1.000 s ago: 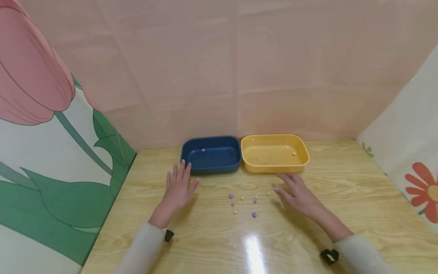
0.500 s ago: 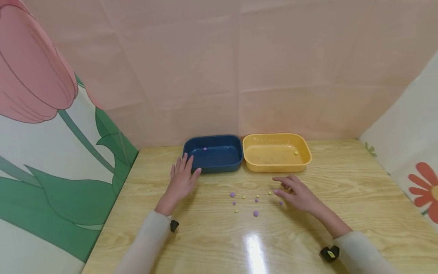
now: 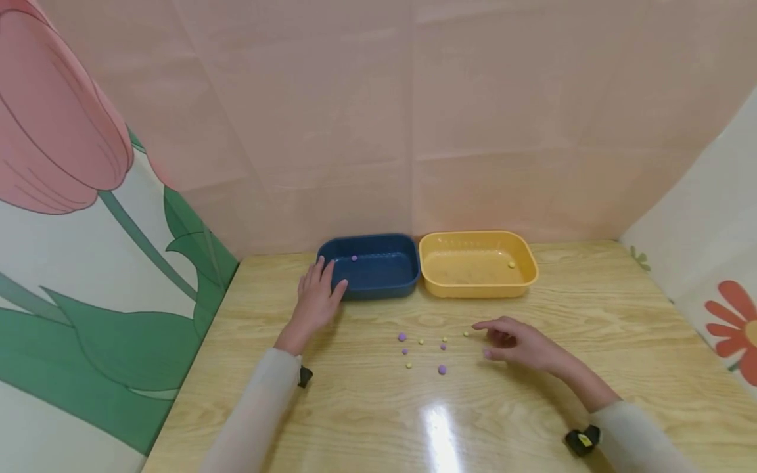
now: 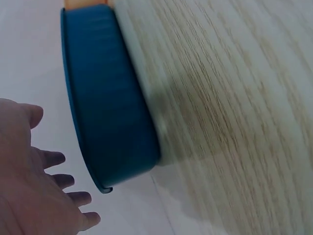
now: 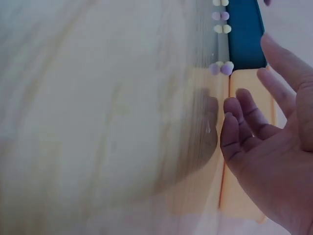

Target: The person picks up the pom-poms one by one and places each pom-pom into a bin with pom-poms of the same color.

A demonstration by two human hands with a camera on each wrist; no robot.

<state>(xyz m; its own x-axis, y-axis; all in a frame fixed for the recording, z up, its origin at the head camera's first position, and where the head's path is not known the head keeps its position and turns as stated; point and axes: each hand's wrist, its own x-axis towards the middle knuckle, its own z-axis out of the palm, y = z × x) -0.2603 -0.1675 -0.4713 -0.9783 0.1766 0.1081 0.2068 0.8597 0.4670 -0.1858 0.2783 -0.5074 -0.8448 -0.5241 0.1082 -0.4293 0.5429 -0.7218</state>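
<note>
My left hand (image 3: 313, 302), its fingers spread and lightly bent, reaches over the near left corner of a blue tray (image 3: 378, 293). In the left wrist view it holds nothing. Out in front of the yellow tray (image 3: 473, 291), my right hand (image 3: 526, 345) hovers low over the table, index finger stretched and thumb apart, the other fingers loosely curled. Nothing shows between its fingers. A small yellow ball (image 3: 466, 334) lies just off the index fingertip. Left of it several more small balls lie scattered, among them a larger purple ball (image 3: 442, 370) and another purple ball (image 3: 402, 337).
The trays stand side by side against a pink cloth backdrop (image 3: 414, 131). One purple ball (image 3: 354, 258) is in the blue tray, one yellow ball (image 3: 511, 265) in the yellow tray. Flower-patterned cloth (image 3: 118, 368) closes off the left side of the wooden table (image 3: 367, 420).
My left hand has moved forward onto the blue tray's corner. My right hand has drawn back toward me, its fingers curling more; a small purple ball near its thumb is now hidden.
</note>
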